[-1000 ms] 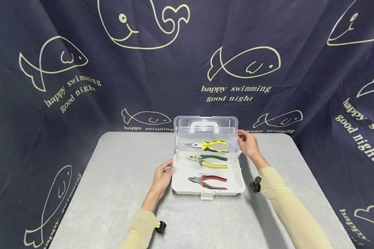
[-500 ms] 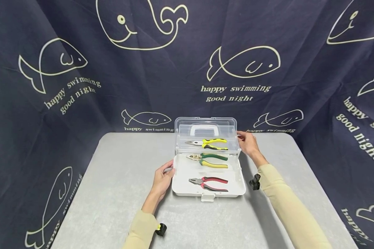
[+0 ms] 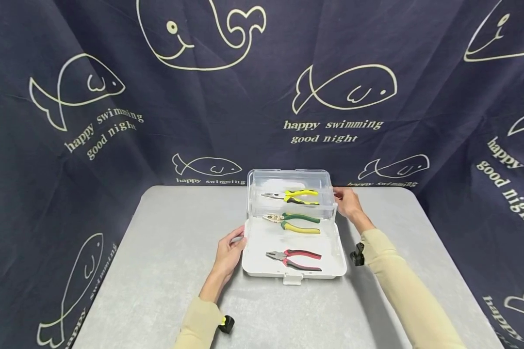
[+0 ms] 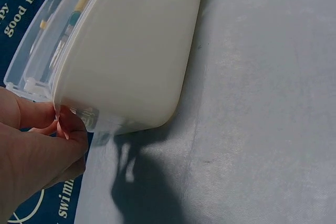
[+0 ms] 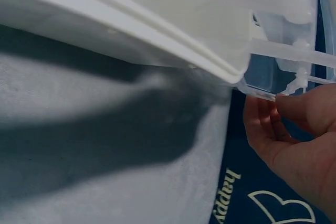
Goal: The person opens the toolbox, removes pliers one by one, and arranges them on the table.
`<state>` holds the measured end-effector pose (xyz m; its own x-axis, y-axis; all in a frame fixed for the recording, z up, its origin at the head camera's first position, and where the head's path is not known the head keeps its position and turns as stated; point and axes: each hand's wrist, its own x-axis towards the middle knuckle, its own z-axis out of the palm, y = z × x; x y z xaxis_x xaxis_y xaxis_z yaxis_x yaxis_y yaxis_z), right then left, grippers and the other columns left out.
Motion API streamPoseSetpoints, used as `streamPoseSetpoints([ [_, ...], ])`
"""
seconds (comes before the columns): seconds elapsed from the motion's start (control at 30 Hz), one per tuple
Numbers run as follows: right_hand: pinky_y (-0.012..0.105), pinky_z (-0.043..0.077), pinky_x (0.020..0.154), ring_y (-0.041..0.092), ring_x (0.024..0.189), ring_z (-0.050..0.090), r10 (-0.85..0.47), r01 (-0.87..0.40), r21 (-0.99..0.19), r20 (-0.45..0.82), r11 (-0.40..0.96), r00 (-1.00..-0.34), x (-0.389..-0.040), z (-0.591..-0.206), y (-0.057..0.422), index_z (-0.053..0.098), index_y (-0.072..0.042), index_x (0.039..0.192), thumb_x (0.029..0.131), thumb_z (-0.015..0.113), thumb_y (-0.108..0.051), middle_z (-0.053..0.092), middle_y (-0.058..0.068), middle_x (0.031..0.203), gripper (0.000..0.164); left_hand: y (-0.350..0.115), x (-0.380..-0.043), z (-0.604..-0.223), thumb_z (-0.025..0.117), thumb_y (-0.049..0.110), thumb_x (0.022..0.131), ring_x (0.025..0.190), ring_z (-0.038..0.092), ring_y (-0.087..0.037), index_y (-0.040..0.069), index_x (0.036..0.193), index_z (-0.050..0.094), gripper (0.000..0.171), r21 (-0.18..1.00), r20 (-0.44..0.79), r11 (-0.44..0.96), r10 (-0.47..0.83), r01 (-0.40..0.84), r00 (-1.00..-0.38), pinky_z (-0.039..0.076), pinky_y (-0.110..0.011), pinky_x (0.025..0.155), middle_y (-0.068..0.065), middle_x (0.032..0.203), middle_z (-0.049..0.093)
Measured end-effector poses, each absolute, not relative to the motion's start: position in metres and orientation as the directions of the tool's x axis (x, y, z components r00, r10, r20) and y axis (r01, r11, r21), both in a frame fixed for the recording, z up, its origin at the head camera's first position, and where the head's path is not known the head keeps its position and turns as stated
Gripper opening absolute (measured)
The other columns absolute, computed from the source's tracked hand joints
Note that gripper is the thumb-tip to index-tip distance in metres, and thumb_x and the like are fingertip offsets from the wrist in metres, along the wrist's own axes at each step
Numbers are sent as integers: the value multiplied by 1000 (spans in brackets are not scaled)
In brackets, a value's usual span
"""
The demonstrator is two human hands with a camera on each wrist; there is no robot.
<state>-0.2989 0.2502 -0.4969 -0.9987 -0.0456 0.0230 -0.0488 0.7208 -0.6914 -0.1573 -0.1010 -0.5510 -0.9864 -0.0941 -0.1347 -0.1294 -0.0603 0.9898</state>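
A white toolbox (image 3: 256, 261) lies open on the table, its clear lid (image 3: 262, 178) tilted back. Across the clear upper tier lie yellow-and-black long-nose pliers (image 3: 302, 192); below them are green-and-yellow combination pliers (image 3: 303, 216). Red-and-black combination pliers (image 3: 303, 253) sit in the front tray. At the box's left side, my left hand (image 3: 228, 251) pinches the rim of the white wall (image 4: 131, 51) between thumb and fingers. My right hand (image 3: 349, 202) pinches the edge of the clear lid on the right; the right wrist view shows the thumb and fingers (image 5: 260, 124) there.
The white latch (image 3: 292, 279) hangs at the box's front. A grey table (image 3: 179, 242) bears the box. Behind it and at both sides hangs a dark blue curtain (image 3: 201, 116) with fish drawings, close behind the lid.
The clear lid has tipped further back, with my right hand on it. The upper tier and its long-nose pliers have shifted backward, away from the front tray. My left hand keeps its grip.
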Motion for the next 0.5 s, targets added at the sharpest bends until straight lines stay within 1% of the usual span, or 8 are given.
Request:
streamPoseSetpoints([
  [0.07, 52, 50, 99, 46, 111, 64, -47, -39, -685, 7, 727, -999, -298, -502, 252, 60, 11, 133, 99, 54, -1, 68, 32, 116, 36, -101, -157, -551, 59, 0, 101, 108, 60, -26, -4, 142, 57, 41, 989, -139, -59, -91, -134, -986, 51, -21, 85, -21, 131, 56],
  [0.13, 49, 51, 96, 45, 109, 64, -42, -17, -689, -20, 725, -999, -297, -507, 253, 61, 11, 132, 98, 54, -1, 69, 31, 115, 37, -100, -157, -551, 60, 1, 101, 110, 60, -28, -3, 142, 58, 41, 988, -146, -56, -92, -141, -985, 51, -21, 86, -20, 132, 57],
  [0.23, 41, 52, 90, 41, 106, 64, -30, 14, -695, -52, 719, -998, -297, -512, 255, 61, 11, 131, 96, 53, -1, 69, 30, 114, 38, -100, -157, -550, 60, 1, 100, 111, 59, -28, -3, 142, 58, 42, 989, -146, -49, -90, -142, -985, 50, -20, 85, -20, 132, 56],
  [0.33, 34, 50, 85, 39, 104, 64, -28, 21, -711, -57, 703, -998, -299, -514, 254, 62, 10, 131, 97, 54, -3, 69, 30, 114, 38, -100, -157, -550, 60, 1, 100, 110, 59, -27, -3, 142, 57, 42, 989, -142, -47, -91, -138, -986, 50, -19, 84, -19, 132, 56],
  [0.4, 33, 51, 83, 40, 103, 64, -42, 11, -713, -56, 701, -998, -299, -514, 254, 62, 10, 131, 97, 55, -4, 69, 29, 113, 37, -100, -156, -550, 60, 1, 100, 109, 59, -27, -3, 142, 57, 42, 989, -146, -52, -95, -142, -985, 50, -19, 84, -19, 132, 56],
  [0.5, 35, 51, 86, 40, 105, 64, -61, 9, -713, -73, 701, -995, -300, -514, 254, 60, 11, 131, 97, 55, -4, 69, 30, 115, 38, -101, -156, -550, 59, 2, 101, 110, 60, -27, -2, 142, 57, 42, 989, -147, -39, -95, -144, -985, 50, -19, 84, -19, 132, 56],
])
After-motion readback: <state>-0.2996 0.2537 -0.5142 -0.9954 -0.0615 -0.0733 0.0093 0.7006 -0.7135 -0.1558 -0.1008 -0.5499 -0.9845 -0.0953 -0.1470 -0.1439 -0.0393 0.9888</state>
